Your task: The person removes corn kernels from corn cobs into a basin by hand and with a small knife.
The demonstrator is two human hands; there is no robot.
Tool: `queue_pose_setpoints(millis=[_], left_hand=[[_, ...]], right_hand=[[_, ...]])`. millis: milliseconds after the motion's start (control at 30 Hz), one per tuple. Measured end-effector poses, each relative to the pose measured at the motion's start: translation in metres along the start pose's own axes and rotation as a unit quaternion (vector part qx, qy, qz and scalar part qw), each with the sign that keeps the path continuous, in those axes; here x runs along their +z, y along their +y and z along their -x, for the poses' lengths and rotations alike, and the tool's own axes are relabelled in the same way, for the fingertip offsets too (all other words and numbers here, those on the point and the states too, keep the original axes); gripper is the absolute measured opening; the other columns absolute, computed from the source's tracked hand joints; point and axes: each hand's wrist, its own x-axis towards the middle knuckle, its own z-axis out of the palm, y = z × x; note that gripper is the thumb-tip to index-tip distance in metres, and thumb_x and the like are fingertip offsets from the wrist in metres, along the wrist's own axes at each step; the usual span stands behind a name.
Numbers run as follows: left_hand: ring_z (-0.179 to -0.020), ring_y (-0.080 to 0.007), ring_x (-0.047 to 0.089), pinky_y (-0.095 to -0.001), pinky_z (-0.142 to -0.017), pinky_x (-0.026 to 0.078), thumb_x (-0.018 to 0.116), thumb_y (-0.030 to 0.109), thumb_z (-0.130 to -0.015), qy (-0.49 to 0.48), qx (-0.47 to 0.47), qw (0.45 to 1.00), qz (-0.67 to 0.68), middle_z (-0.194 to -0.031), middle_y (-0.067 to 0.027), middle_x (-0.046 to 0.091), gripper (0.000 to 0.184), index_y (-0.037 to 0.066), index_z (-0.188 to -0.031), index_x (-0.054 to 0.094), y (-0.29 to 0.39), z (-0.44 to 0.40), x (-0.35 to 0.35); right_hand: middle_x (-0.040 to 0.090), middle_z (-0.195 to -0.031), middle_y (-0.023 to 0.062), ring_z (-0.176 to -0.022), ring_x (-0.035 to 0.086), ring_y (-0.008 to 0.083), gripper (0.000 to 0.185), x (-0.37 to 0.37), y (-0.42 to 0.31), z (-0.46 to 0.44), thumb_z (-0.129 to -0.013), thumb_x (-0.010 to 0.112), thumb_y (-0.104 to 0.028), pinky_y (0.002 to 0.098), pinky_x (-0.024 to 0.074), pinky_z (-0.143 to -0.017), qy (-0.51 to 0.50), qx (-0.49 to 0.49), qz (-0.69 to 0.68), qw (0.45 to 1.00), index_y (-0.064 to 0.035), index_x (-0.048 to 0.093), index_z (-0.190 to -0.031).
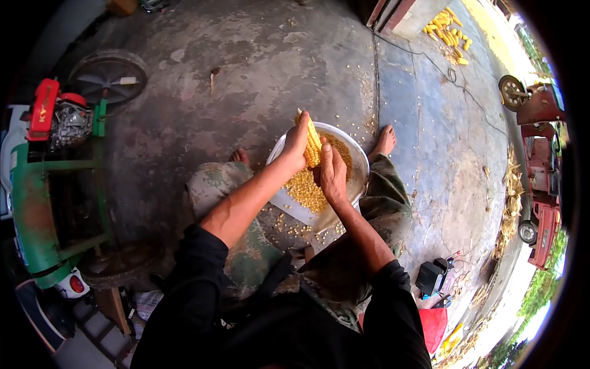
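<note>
A yellow corn cob (313, 146) is held over a white basin (364, 161), its kernels mostly in place on the side I see. My left hand (297, 145) wraps around the cob from the left, with the thumb pointing up along it. My right hand (332, 174) is closed at the cob's lower end, its fingers and thumb against the kernels. Part of its grip is hidden, so I cannot tell if it holds anything else. Loose corn kernels (307, 192) lie in the basin below both hands.
The basin stands between my bare feet (385, 140), with kernels scattered around it. A green machine with a red engine (42, 109) is at the left. Whole corn cobs (447, 29) lie at the upper right. A black box (430, 278) and red vehicle (543, 230) are at the right.
</note>
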Motion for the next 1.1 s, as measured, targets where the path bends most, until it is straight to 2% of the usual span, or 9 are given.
queue_pose_setpoints(millis=[167,300,367,433,600,700,767,900,1100], left_hand=[[-0.073,-0.0191,0.062,-0.0350,-0.062,0.053,0.057,0.058,-0.090,0.047,0.066,0.993,-0.090,-0.084,-0.0062,0.058,0.054,0.007,-0.107,0.053,-0.003,0.003,0.005],[-0.069,-0.0174,0.062,-0.0332,-0.060,0.053,0.058,0.057,-0.091,0.075,0.131,0.972,-0.179,-0.081,-0.0052,0.057,0.054,0.006,-0.106,0.053,-0.010,0.003,0.008],[-0.070,-0.0170,0.061,-0.0323,-0.059,0.051,0.058,0.059,-0.090,0.030,0.052,0.990,-0.131,-0.081,-0.0050,0.057,0.056,0.006,-0.107,0.053,-0.003,0.006,0.006],[-0.070,-0.0167,0.061,-0.0325,-0.060,0.050,0.058,0.059,-0.090,0.024,0.056,0.991,-0.117,-0.083,-0.0047,0.057,0.056,0.006,-0.107,0.053,0.000,0.011,0.008],[-0.092,-0.0182,0.056,-0.0339,-0.078,0.046,0.055,0.048,-0.092,0.020,0.111,0.977,-0.183,-0.100,-0.0100,0.057,0.055,-0.002,-0.117,0.054,-0.016,-0.019,-0.013],[-0.088,-0.0169,0.056,-0.0333,-0.078,0.047,0.061,0.036,-0.090,-0.049,0.067,0.988,-0.133,-0.098,-0.0064,0.056,0.041,0.003,-0.113,0.054,-0.016,-0.017,-0.016],[-0.089,-0.0161,0.056,-0.0330,-0.077,0.047,0.062,0.032,-0.089,-0.065,0.090,0.983,-0.143,-0.099,-0.0062,0.056,0.037,0.004,-0.113,0.053,-0.012,-0.011,-0.016],[-0.088,-0.0162,0.058,-0.0325,-0.075,0.049,0.065,0.026,-0.087,-0.038,0.116,0.982,-0.142,-0.100,-0.0060,0.057,0.035,0.004,-0.113,0.053,-0.011,0.002,-0.002],[-0.085,-0.0136,0.057,-0.0312,-0.073,0.049,0.065,0.023,-0.087,-0.007,0.126,0.978,-0.168,-0.095,-0.0031,0.057,0.031,0.002,-0.108,0.055,-0.018,0.004,-0.002]], right_hand=[[0.061,-0.068,0.0213,-0.064,0.062,0.0254,0.055,0.002,0.014,-0.014,-0.104,0.037,-0.042,0.0419,0.0491,-0.062,0.047,-0.020,0.048,0.998,0.0056,0.063,-0.106],[0.061,-0.067,0.0149,-0.056,0.060,0.0221,0.062,-0.001,0.025,-0.024,-0.104,0.033,-0.047,0.0389,0.0468,-0.054,0.045,-0.046,0.035,0.997,0.0067,0.063,-0.110],[0.058,-0.063,0.0089,-0.047,0.052,0.0152,0.069,-0.008,0.008,-0.015,-0.103,0.029,-0.052,0.0316,0.0403,-0.045,-0.036,0.092,-0.078,0.992,0.0075,0.062,-0.113],[0.055,-0.061,0.0052,-0.042,0.046,0.0107,0.073,-0.004,0.005,-0.013,-0.102,0.027,-0.056,0.0265,0.0333,-0.040,-0.024,0.091,-0.078,0.992,0.0067,0.063,-0.111],[0.054,-0.062,0.0071,-0.054,0.054,0.0158,0.063,-0.001,0.011,-0.010,-0.099,0.039,-0.056,0.0325,0.0432,-0.051,-0.060,0.061,-0.005,0.996,0.0021,0.057,-0.083],[0.063,-0.078,0.0160,-0.066,0.064,0.0218,0.067,-0.004,-0.002,-0.006,-0.099,0.040,-0.054,0.0346,0.0506,-0.059,-0.034,0.051,-0.016,0.998,0.0103,0.058,-0.107],[0.060,-0.072,0.0127,-0.060,0.061,0.0184,0.069,-0.009,-0.010,-0.007,-0.098,0.040,-0.056,0.0317,0.0483,-0.051,-0.045,0.028,-0.025,0.998,0.0081,0.057,-0.117],[0.063,-0.076,0.0243,-0.070,0.066,0.0305,0.068,-0.008,0.004,-0.010,-0.099,0.040,-0.054,0.0418,0.0514,-0.064,-0.022,0.023,-0.031,0.999,0.0100,0.063,-0.099],[0.064,-0.075,0.0214,-0.070,0.066,0.0244,0.067,-0.009,0.013,-0.013,-0.100,0.040,-0.051,0.0384,0.0549,-0.059,-0.028,0.018,-0.011,0.999,0.0114,0.063,-0.099]])
